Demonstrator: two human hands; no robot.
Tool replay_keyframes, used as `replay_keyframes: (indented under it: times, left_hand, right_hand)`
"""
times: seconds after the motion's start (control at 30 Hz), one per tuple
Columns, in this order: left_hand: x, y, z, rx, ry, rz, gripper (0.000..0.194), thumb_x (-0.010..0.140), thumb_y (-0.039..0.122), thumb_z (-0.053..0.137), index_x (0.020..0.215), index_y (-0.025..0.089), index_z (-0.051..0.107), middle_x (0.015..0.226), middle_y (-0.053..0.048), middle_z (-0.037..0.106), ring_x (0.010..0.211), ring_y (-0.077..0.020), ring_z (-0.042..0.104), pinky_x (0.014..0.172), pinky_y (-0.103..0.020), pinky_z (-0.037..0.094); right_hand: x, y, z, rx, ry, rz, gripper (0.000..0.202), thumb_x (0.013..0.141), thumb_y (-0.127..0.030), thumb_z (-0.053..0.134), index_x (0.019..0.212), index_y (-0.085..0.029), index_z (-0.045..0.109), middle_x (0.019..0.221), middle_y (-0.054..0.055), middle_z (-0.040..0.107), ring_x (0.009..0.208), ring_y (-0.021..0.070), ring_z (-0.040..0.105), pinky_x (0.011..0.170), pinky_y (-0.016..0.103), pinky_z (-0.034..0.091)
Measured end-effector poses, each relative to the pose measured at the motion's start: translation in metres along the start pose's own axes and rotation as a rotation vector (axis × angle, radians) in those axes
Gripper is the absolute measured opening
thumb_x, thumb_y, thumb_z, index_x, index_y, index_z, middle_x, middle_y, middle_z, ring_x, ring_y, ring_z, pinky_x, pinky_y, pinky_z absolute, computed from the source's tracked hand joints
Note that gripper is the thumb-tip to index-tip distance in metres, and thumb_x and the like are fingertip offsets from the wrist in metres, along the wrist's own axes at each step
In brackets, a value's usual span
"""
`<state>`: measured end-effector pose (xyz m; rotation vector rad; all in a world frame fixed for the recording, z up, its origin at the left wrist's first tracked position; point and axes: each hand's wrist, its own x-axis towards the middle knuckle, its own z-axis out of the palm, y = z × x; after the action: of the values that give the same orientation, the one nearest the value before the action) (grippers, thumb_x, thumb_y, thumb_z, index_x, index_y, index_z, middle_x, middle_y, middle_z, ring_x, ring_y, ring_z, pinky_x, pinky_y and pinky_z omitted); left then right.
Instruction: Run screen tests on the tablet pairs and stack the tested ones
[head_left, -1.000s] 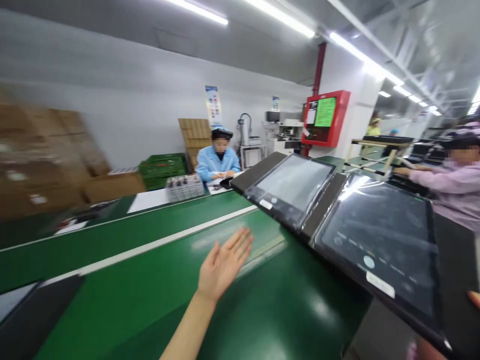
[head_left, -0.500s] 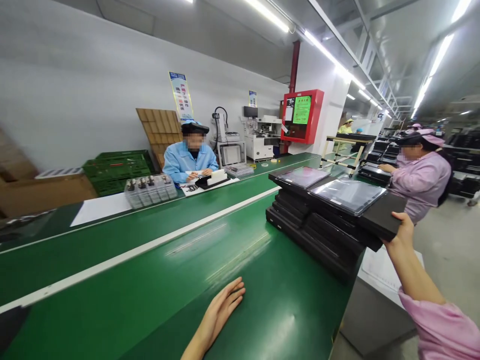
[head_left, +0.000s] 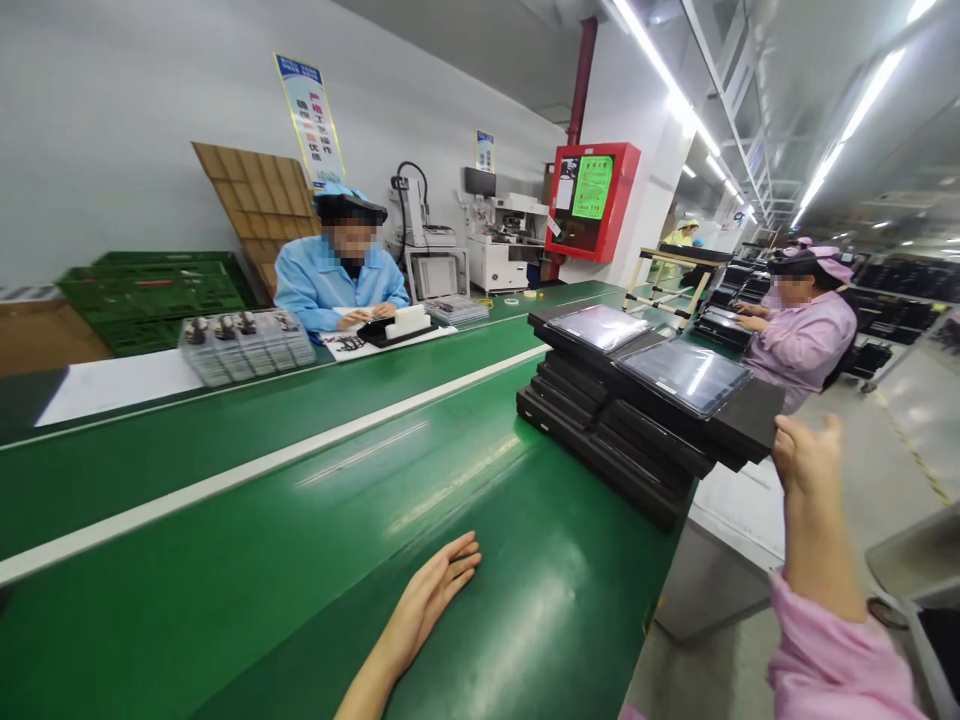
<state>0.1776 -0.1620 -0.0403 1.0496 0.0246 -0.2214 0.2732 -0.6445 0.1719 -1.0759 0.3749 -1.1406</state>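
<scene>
My left hand lies over the green work surface, its fingers stretched out and holding nothing. At the right, my right hand is raised at the near right end of the top black tray. Its fingers are apart and seem to touch the tray's end without wrapping round it. Two flat glossy panels, a left panel and a right panel, lie on top of the tray. Under them, more black trays are stacked a little unevenly near the surface's right edge.
Across the surface sits a person in blue behind clear plastic trays. A person in pink works at the far right. Beyond the stack stands a small rack. A grey box is below the right edge.
My view has turned slightly, shifting the scene left. My right hand has loosened from the tray's edge, its fingers opening beside it. My left hand stays flat over the surface.
</scene>
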Motion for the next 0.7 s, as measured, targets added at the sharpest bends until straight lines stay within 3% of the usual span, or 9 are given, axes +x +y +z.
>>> replay_keyframes:
  times: [0.07,0.1,0.13,0.2,0.27,0.33,0.43,0.53,0.7]
  left_hand:
    - [0.0,0.0,0.001,0.017,0.014,-0.012,0.056,0.078,0.057,0.074,0.12,0.02,0.072,0.127,-0.015,0.066,0.121,-0.0339,0.059,0.112,-0.049,0.04]
    - [0.0,0.0,0.001,0.027,0.017,-0.016,0.056,0.079,0.057,0.073,0.12,0.019,0.072,0.127,-0.015,0.066,0.121,-0.0342,0.059,0.112,-0.049,0.04]
    - [0.001,0.0,0.001,0.039,0.019,-0.019,0.056,0.079,0.057,0.073,0.121,0.019,0.071,0.127,-0.015,0.066,0.121,-0.0344,0.059,0.112,-0.05,0.04]
    - [0.001,0.001,0.003,0.093,0.027,-0.023,0.059,0.077,0.059,0.074,0.121,0.019,0.071,0.123,-0.016,0.067,0.119,-0.0346,0.061,0.11,-0.05,0.042]
    - [-0.001,0.002,0.006,0.22,0.033,-0.001,0.061,0.075,0.061,0.075,0.119,0.02,0.072,0.118,-0.015,0.069,0.114,-0.0341,0.063,0.107,-0.049,0.046]
    - [-0.005,0.005,0.01,0.41,0.018,0.055,0.057,0.076,0.062,0.072,0.117,0.022,0.073,0.115,-0.013,0.07,0.111,-0.0328,0.065,0.104,-0.046,0.049]
    - [-0.014,0.008,0.015,0.669,-0.033,0.145,0.045,0.085,0.059,0.063,0.114,0.026,0.074,0.118,-0.012,0.069,0.107,-0.0304,0.067,0.099,-0.041,0.053]
    - [-0.021,0.009,0.012,0.836,-0.051,0.208,0.04,0.087,0.055,0.061,0.114,0.028,0.075,0.123,-0.012,0.067,0.107,-0.0299,0.068,0.097,-0.04,0.054]
    - [-0.033,-0.004,-0.016,1.163,-0.014,0.291,0.038,0.089,0.051,0.056,0.117,0.033,0.073,0.129,-0.009,0.065,0.119,-0.0312,0.063,0.098,-0.041,0.054]
  right_hand:
    - [-0.039,0.012,-0.013,-0.376,0.109,-0.559,0.073,0.063,-0.019,0.078,0.131,-0.022,0.053,0.145,0.018,0.044,0.141,0.0339,0.035,0.117,0.052,0.028]
    - [-0.062,0.024,-0.015,-0.459,0.17,-0.84,0.074,0.071,-0.026,0.074,0.14,-0.023,0.047,0.146,0.018,0.043,0.142,0.0362,0.032,0.119,0.057,0.02]
    - [-0.085,0.039,-0.013,-0.498,0.116,-1.039,0.07,0.081,-0.027,0.066,0.146,-0.026,0.041,0.142,0.017,0.046,0.138,0.0359,0.039,0.119,0.06,0.018]
    - [-0.124,0.079,0.004,-0.724,-0.45,-1.237,0.061,0.087,-0.031,0.062,0.145,-0.034,0.045,0.138,0.012,0.053,0.132,0.0362,0.047,0.116,0.063,0.023]
    - [-0.148,0.121,0.029,-0.981,-0.907,-1.245,0.051,0.089,-0.033,0.063,0.139,-0.038,0.054,0.145,0.01,0.051,0.136,0.0383,0.042,0.116,0.066,0.017]
    - [-0.154,0.157,0.053,-1.131,-1.211,-1.21,0.057,0.086,-0.026,0.068,0.141,-0.031,0.055,0.154,0.013,0.041,0.142,0.0399,0.032,0.115,0.067,0.016]
    - [-0.147,0.186,0.069,-1.246,-1.274,-1.178,0.06,0.086,-0.016,0.066,0.144,-0.025,0.051,0.16,0.015,0.028,0.148,0.0352,0.023,0.117,0.063,0.018]
    - [-0.142,0.19,0.068,-1.26,-1.246,-1.174,0.06,0.09,-0.014,0.063,0.146,-0.027,0.049,0.162,0.013,0.023,0.149,0.0317,0.019,0.118,0.061,0.018]
    - [-0.139,0.192,0.072,-1.254,-1.266,-1.138,0.059,0.091,-0.012,0.06,0.147,-0.026,0.047,0.163,0.012,0.019,0.151,0.0304,0.014,0.119,0.061,0.015]
